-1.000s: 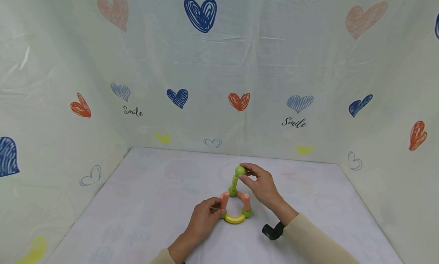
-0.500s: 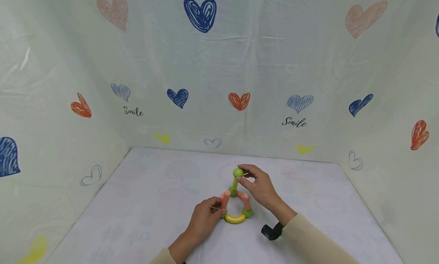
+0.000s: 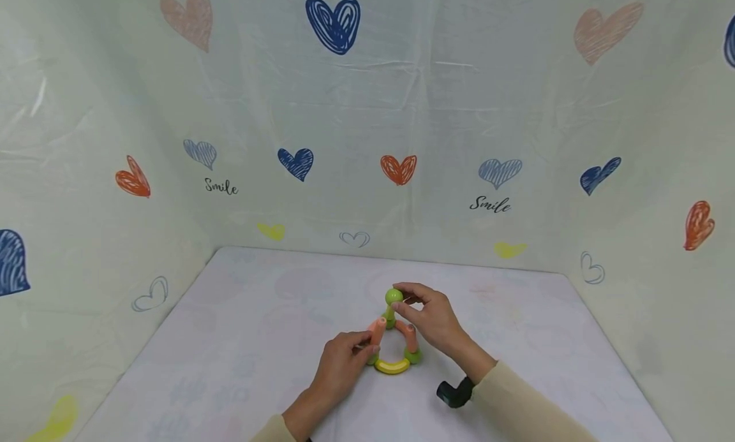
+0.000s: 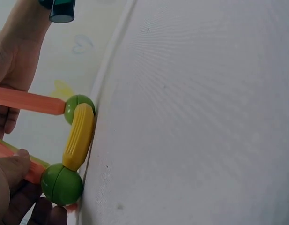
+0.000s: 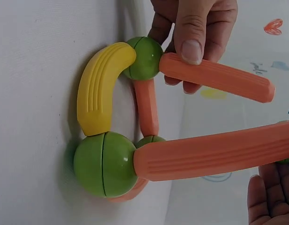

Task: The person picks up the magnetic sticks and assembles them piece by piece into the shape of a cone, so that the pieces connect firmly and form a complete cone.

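In the head view, a toy frame of rods and balls stands on the table. Its base has green balls (image 5: 107, 164) joined by a yellow curved rod (image 3: 392, 367) and orange curved pieces. An orange rod (image 5: 219, 77) rises at the left and is pinched by my left hand (image 3: 341, 368), thumb against its side. Another orange rod (image 5: 214, 152) stands at the right, apart from both hands. My right hand (image 3: 433, 317) pinches a green ball (image 3: 393, 296) at the top of the short green rod (image 3: 389, 314) at the back. Fingers partly hide that ball's right side.
White table (image 3: 230, 340) extends around the frame, its far edge meeting a heart-printed curtain (image 3: 367, 110). A black wrist device (image 3: 455, 393) hangs beside the right sleeve, close to the table.
My right hand has moved down and slightly left, bringing the green ball onto the green rod's top. The left orange rod leans slightly more to the right. My left hand keeps nearly the same place.
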Demonstrator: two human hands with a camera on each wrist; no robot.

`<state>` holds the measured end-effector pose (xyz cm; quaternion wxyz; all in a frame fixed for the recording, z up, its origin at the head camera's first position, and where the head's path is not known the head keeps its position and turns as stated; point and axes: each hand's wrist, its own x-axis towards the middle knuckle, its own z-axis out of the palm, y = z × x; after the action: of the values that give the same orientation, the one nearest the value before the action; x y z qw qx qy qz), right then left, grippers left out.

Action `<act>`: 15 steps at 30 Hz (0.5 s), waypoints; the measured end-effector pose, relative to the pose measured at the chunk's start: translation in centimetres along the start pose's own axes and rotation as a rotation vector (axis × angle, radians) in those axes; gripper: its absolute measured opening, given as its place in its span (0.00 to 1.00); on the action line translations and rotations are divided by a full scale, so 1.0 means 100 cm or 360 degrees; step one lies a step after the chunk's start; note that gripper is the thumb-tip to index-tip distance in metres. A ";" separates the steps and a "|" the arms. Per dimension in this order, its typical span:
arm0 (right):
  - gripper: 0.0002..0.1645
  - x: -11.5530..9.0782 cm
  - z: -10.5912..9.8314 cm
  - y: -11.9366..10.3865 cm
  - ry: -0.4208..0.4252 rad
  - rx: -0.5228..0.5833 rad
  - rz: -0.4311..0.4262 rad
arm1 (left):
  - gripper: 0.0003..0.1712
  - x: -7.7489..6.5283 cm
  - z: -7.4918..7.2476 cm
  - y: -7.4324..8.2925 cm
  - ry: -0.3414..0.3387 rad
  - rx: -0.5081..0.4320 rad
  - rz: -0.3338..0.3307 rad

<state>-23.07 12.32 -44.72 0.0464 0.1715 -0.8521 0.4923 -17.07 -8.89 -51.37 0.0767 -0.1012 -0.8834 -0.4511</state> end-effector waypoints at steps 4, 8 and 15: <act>0.22 -0.003 0.001 -0.001 -0.0032 -0.0003 0.0005 | 0.19 0.003 0.001 0.000 0.0001 0.0017 0.0009; 0.23 -0.005 0.002 0.000 -0.0055 0.0011 -0.0022 | 0.19 0.004 0.003 0.001 0.0010 0.0022 0.0008; 0.23 -0.007 0.003 0.001 -0.0084 0.0043 -0.0044 | 0.19 0.005 0.004 0.004 0.0034 0.0020 -0.0015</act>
<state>-22.38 12.31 -45.13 0.0284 0.1969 -0.8439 0.4983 -17.46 -8.28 -51.18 0.0846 -0.0917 -0.8858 -0.4469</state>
